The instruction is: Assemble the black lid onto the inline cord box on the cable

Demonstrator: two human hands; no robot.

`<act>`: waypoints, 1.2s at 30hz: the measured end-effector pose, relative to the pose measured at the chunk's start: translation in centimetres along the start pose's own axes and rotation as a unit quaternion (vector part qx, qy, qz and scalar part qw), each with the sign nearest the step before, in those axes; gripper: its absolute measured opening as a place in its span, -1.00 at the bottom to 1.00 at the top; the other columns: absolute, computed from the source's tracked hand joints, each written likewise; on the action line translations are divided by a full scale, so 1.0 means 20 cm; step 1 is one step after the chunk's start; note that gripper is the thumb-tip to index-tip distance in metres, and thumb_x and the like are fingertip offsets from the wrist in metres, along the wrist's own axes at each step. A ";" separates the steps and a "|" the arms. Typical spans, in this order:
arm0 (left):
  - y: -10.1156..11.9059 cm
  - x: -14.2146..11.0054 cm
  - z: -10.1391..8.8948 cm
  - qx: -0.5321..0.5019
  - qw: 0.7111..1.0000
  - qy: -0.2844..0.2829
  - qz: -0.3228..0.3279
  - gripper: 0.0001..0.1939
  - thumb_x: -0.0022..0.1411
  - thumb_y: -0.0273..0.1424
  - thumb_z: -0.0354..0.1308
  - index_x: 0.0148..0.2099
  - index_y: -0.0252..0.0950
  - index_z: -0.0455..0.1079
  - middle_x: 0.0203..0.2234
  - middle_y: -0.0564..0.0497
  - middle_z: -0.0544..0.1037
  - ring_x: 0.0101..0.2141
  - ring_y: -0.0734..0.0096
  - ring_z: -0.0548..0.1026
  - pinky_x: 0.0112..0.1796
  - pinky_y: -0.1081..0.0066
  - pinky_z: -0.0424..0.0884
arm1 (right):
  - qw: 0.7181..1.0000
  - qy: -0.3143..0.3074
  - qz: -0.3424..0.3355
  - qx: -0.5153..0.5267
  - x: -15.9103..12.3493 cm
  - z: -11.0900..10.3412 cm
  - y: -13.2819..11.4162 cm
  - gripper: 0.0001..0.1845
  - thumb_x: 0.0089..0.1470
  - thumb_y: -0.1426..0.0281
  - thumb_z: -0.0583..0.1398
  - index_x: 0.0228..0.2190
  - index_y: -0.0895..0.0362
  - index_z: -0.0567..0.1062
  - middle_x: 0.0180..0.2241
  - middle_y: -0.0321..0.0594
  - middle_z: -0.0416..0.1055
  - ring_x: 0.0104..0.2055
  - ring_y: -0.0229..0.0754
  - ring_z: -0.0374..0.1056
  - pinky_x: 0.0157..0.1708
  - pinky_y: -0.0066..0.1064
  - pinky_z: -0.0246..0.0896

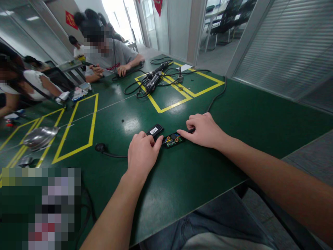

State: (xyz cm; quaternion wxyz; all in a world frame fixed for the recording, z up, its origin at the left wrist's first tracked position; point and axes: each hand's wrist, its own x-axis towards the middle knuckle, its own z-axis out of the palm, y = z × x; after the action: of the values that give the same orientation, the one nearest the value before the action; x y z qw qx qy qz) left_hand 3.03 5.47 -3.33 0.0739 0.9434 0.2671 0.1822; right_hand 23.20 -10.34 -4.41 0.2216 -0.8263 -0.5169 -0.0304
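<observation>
An opened black housing with a circuit board in it lies on the green table between my hands. Copper-coloured rings and thin wires show on the board. My left hand is closed at the housing's left end, its thumb against the edge. Behind those fingers rests a black cover with a white label. On the other side my right hand has its fingers curled around a black cable where it meets the housing; one fingertip reaches the board's edge. A cord with a black plug runs out left from under my left hand.
Yellow tape marks rectangles on the green table. Black handheld tools with tangled cords lie farther back, near a small metal part. A metal bowl-like piece sits left. A co-worker handles a tool across the table.
</observation>
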 end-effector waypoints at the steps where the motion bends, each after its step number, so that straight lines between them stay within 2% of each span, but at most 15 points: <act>1: 0.00 0.00 0.00 -0.003 1.000 -0.004 -0.001 -0.45 0.51 -0.10 0.25 -0.54 -0.18 0.38 -0.47 -0.05 0.42 -0.31 0.11 0.46 -0.30 0.22 0.38 | 1.000 -0.004 0.001 0.000 0.00 0.00 0.00 -0.40 0.30 -0.01 0.30 -0.59 0.04 0.24 -0.46 -0.24 0.39 -0.31 -0.05 0.30 -0.18 -0.15 -0.05; 5: -0.01 0.01 0.00 -0.018 1.000 0.010 -0.022 -0.56 0.44 -0.12 0.37 -0.45 -0.20 0.42 -0.38 -0.05 0.47 -0.25 0.10 0.49 -0.23 0.20 0.44 | 1.000 -0.013 0.002 -0.001 0.01 0.00 0.00 -0.39 0.29 -0.01 0.31 -0.60 0.03 0.24 -0.46 -0.24 0.40 -0.32 -0.06 0.29 -0.20 -0.16 -0.07; 7: -0.01 0.01 0.01 -0.032 0.998 0.041 -0.032 -0.71 0.37 -0.15 0.45 -0.27 -0.20 0.52 -0.25 -0.07 0.54 -0.15 0.06 0.52 -0.14 0.16 0.50 | 1.000 -0.018 0.008 0.000 0.01 0.00 0.00 -0.39 0.29 0.00 0.32 -0.60 0.03 0.24 -0.46 -0.24 0.40 -0.32 -0.06 0.29 -0.19 -0.16 -0.07; 9: -0.02 0.02 0.02 -0.053 0.995 0.070 -0.039 -0.72 0.32 -0.20 0.50 -0.04 -0.20 0.58 -0.08 -0.11 0.58 -0.04 0.01 0.54 -0.02 0.09 0.53 | 1.000 -0.022 0.011 0.000 0.01 -0.01 -0.01 -0.41 0.29 0.01 0.31 -0.60 0.03 0.25 -0.46 -0.24 0.40 -0.32 -0.05 0.30 -0.19 -0.16 -0.06; 12: -0.04 0.03 0.03 -0.090 0.993 0.062 -0.047 -0.67 0.36 -0.33 0.44 0.13 -0.20 0.59 0.03 -0.16 0.65 0.02 -0.05 0.58 0.10 -0.01 0.53 | 1.000 -0.029 0.008 -0.004 0.01 -0.01 -0.01 -0.45 0.31 0.02 0.30 -0.57 0.03 0.28 -0.44 -0.22 0.42 -0.30 -0.03 0.31 -0.19 -0.16 -0.06; 15: -0.05 0.04 0.03 -0.109 0.992 0.045 -0.052 -0.74 0.40 -0.41 0.37 0.12 -0.21 0.63 -0.03 -0.14 0.72 -0.01 -0.03 0.62 0.10 0.01 0.55 | 0.999 -0.038 -0.001 -0.005 0.01 -0.02 -0.02 -0.48 0.38 0.04 0.21 -0.54 0.04 0.34 -0.40 -0.19 0.44 -0.27 -0.02 0.32 -0.19 -0.15 -0.05; 18: -0.04 0.02 0.01 -0.144 0.986 0.086 -0.019 -0.76 0.46 -0.38 0.32 0.13 -0.19 0.63 -0.05 -0.10 0.73 -0.04 0.06 0.63 0.08 0.08 0.57 | 0.999 -0.043 -0.005 -0.001 0.01 -0.02 -0.02 -0.44 0.51 0.10 0.03 -0.51 0.06 0.41 -0.38 -0.15 0.46 -0.25 -0.01 0.33 -0.18 -0.14 -0.04; 21: -0.02 0.00 0.00 -0.183 0.974 0.116 0.070 -0.71 0.51 -0.34 0.29 0.21 -0.21 0.60 -0.02 -0.09 0.72 -0.03 0.11 0.61 0.08 0.10 0.57 | 0.999 -0.044 -0.004 0.002 0.01 -0.02 -0.02 -0.41 0.55 0.16 -0.08 -0.45 0.07 0.48 -0.35 -0.13 0.50 -0.23 0.00 0.36 -0.17 -0.14 -0.03; 24: 0.00 -0.01 0.00 -0.184 0.968 0.051 0.161 -0.69 0.51 -0.32 0.33 0.23 -0.21 0.61 -0.02 -0.09 0.72 -0.03 0.12 0.60 0.07 0.11 0.58 | 0.999 -0.043 -0.004 0.005 0.01 -0.02 -0.02 -0.42 0.55 0.17 -0.09 -0.41 0.07 0.51 -0.34 -0.11 0.52 -0.21 0.01 0.37 -0.17 -0.15 -0.03; 27: 0.00 -0.01 0.02 -0.175 0.965 -0.018 0.195 -0.70 0.50 -0.34 0.34 0.23 -0.19 0.64 -0.01 -0.10 0.72 -0.04 0.12 0.60 0.06 0.09 0.60 | 0.999 -0.043 -0.008 0.006 0.01 -0.02 -0.02 -0.43 0.54 0.13 -0.04 -0.46 0.07 0.46 -0.36 -0.12 0.50 -0.24 0.00 0.36 -0.19 -0.16 -0.04; 32: 0.00 -0.01 0.02 -0.161 0.968 -0.022 0.193 -0.68 0.49 -0.36 0.37 0.24 -0.19 0.64 0.02 -0.11 0.71 -0.03 0.11 0.58 0.06 0.06 0.60 | 0.999 -0.036 -0.019 0.005 0.01 -0.01 -0.01 -0.49 0.44 0.05 0.12 -0.50 0.05 0.37 -0.40 -0.17 0.46 -0.26 -0.02 0.33 -0.19 -0.17 -0.04; 36: 0.01 -0.01 0.02 -0.156 0.969 -0.024 0.189 -0.68 0.49 -0.37 0.37 0.24 -0.17 0.63 0.00 -0.10 0.70 -0.03 0.10 0.58 0.06 0.07 0.60 | 1.000 -0.022 -0.011 0.019 0.02 0.00 0.00 -0.46 0.40 0.00 0.17 -0.53 0.04 0.33 -0.44 -0.21 0.43 -0.30 -0.04 0.31 -0.21 -0.18 -0.03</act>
State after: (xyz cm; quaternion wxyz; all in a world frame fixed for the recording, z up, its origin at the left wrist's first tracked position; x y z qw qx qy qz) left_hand 2.99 5.23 -3.68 0.1903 0.9577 0.0508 0.2098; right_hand 23.29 -10.06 -4.31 0.2253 -0.8169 -0.5310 -0.0046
